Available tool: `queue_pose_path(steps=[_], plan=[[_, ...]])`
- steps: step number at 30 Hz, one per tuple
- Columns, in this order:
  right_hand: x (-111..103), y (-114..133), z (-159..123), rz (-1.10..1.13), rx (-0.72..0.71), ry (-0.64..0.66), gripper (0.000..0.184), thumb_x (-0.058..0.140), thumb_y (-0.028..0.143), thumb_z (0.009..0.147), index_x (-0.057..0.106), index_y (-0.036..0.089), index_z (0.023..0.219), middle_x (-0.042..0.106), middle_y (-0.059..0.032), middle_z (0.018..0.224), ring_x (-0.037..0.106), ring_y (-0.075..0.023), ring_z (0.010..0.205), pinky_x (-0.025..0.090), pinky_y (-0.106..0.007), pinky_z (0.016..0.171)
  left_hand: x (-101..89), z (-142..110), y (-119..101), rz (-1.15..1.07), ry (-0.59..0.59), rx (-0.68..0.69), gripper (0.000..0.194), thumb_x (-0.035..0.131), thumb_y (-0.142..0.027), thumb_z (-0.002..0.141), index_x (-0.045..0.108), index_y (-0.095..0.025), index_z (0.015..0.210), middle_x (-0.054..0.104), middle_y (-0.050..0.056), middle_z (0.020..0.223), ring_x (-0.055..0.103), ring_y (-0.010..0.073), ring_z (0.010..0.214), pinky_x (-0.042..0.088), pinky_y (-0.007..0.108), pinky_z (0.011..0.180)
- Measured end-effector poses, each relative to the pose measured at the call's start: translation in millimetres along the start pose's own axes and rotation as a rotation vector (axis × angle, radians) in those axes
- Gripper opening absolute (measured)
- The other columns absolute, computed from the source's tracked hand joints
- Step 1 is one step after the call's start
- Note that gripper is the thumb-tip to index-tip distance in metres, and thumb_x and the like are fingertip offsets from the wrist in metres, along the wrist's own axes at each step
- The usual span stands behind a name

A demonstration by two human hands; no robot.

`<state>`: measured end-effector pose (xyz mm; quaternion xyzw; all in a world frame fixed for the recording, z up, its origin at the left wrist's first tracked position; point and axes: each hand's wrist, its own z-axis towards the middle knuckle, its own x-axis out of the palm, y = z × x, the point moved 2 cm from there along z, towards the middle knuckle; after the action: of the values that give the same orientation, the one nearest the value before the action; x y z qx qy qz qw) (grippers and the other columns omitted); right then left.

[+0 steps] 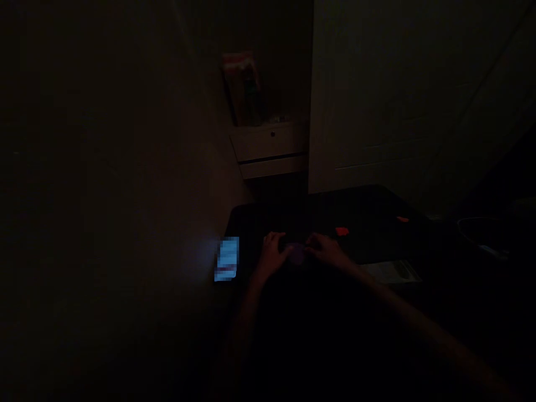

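The room is very dark. In the head view, a dim purple roundish thing (297, 254) lies between my two hands over the black tabletop (268, 215); its kind cannot be made out. My left hand (274, 252) is at its left side, thumb and fingers apart, with the thumb close to its edge. On the other side, my right hand (329, 250) has its fingers curled inward near the purple thing. Whether those fingertips grip it is lost in the dark. A small orange-red piece (342, 231) lies just beyond my right hand.
A lit screen (226, 259) glows at the table's left edge, beside the wall. Another orange-red scrap (402, 219) lies farther right. A pale flat sheet or packet (391, 272) is near my right forearm. Behind stand a drawer unit (272, 148) with a box (244, 89) on top, and a pale panel (377, 111).
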<state>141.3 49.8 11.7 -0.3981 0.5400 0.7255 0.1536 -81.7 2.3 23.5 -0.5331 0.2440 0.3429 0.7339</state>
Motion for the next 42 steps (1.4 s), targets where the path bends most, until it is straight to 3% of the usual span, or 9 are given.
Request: queue_pose_path(steps=[5,10,22,28,34,39,42], plan=[[-8,9,25,-0.086,0.139,0.215,0.037,0.08,0.043,0.078,0.061,0.025,0.104,0.072,-0.0029,0.104,0.067,-0.022,0.092,0.045,-0.028,0.071,8.9,-8,1,0.078,0.172,0.016,0.058,0.074,-0.041,0.085,0.056,-0.025,0.138,0.05,0.01,0.144,0.045,0.0281,0.139,0.032,0.047,0.121],[-13,9,37,-0.154,0.198,0.327,0.05,0.083,0.044,0.073,0.058,0.024,0.111,0.071,-0.0055,0.11,0.067,-0.023,0.092,0.045,-0.027,0.068,9.5,-9,4,0.1,0.203,-0.025,0.062,0.074,-0.043,0.085,0.055,-0.023,0.141,0.043,0.011,0.151,0.04,0.0297,0.144,0.028,0.045,0.123],[-14,12,40,-0.051,0.161,0.395,0.046,0.084,0.035,0.072,0.059,0.022,0.109,0.07,-0.003,0.106,0.066,-0.0193,0.092,0.048,-0.023,0.066,8.5,3,-5,0.174,0.275,-0.125,0.081,0.077,-0.042,0.079,0.044,-0.023,0.151,0.04,0.013,0.154,0.04,0.0308,0.144,0.034,0.042,0.119],[-15,20,45,-0.103,0.222,0.41,0.057,0.09,0.037,0.064,0.061,0.023,0.111,0.071,-0.0031,0.101,0.067,-0.0225,0.091,0.05,-0.026,0.066,9.9,5,-7,0.252,0.318,-0.116,0.081,0.072,-0.044,0.082,0.04,-0.021,0.153,0.038,0.015,0.158,0.037,0.0342,0.147,0.031,0.046,0.121],[-18,34,49,-0.191,0.215,0.437,0.066,0.093,0.042,0.058,0.062,0.022,0.114,0.071,-0.0063,0.103,0.069,-0.0262,0.093,0.052,-0.031,0.074,11.2,-2,-3,0.233,0.316,-0.099,0.074,0.06,-0.05,0.089,0.04,-0.017,0.152,0.031,0.015,0.165,0.024,0.03,0.156,0.016,0.045,0.127],[-25,32,47,-0.188,0.179,0.476,0.066,0.093,0.046,0.059,0.062,0.022,0.112,0.071,-0.0064,0.107,0.068,-0.0249,0.095,0.053,-0.029,0.072,12.5,-5,-5,0.224,0.321,-0.118,0.094,0.07,-0.063,0.079,0.038,-0.016,0.153,0.026,0.019,0.167,0.019,0.0347,0.157,0.017,0.049,0.127],[-26,27,45,-0.165,0.115,0.494,0.066,0.091,0.049,0.06,0.061,0.022,0.112,0.07,-0.0059,0.113,0.067,-0.023,0.097,0.052,-0.027,0.072,14.0,-4,-5,0.229,0.304,-0.123,0.094,0.071,-0.064,0.077,0.039,-0.017,0.152,0.028,0.018,0.165,0.022,0.0354,0.156,0.019,0.049,0.126]])
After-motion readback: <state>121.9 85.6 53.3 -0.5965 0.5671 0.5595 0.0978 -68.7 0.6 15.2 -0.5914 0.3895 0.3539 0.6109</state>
